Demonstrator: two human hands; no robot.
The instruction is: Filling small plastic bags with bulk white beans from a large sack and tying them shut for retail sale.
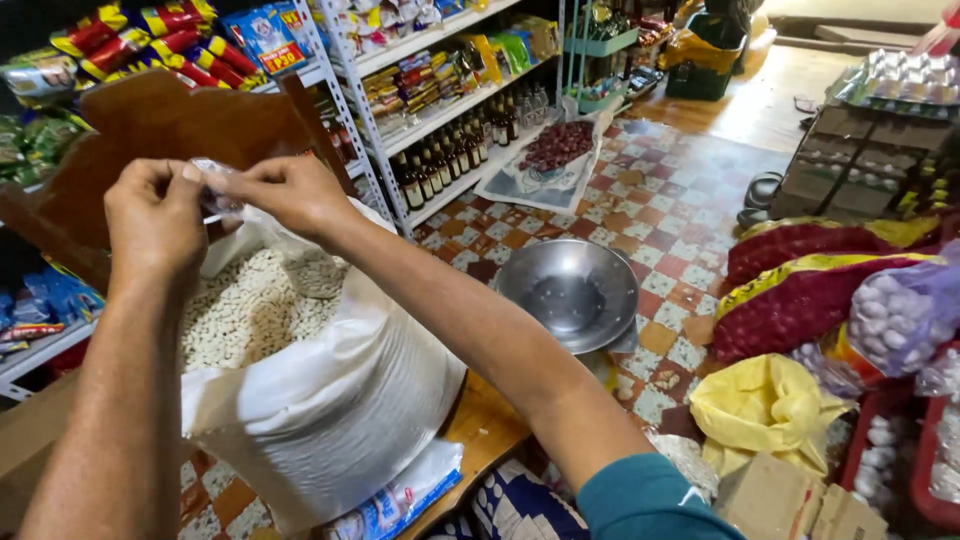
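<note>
Clear plastic is what you're pinching up there: a small bag (212, 183) is sitting between both your hands, right above the open sack (330, 400). Your left hand (155, 215) is curling into a loose fist, thumb and forefinger clenching one edge of the bag. Your right hand (290, 190) is coming across from the other side, fingertips (232, 180) nipping the same bag, so both are grasping it and nearly touching each other.

Below them, the white sack is standing open with its rim rolled down, full of pale beans (250, 310). It's leaning on the edge of a wooden counter (490, 420), with a brown cardboard flap (180, 120) rising just behind your hands.

To your right, a steel bowl (575, 292) is sitting empty, near the sack but apart from it. Further right, red mesh bags (800, 300) are lying stacked, a yellow bag (765, 405) is slumping in front of them, and a purple net of garlic (900, 310) is resting at the edge of view.

Behind the sack, metal shelves (440, 110) are holding packets and a row of dark bottles (450, 160), and a checked tile floor (670, 200) is running off toward the doorway.
</note>
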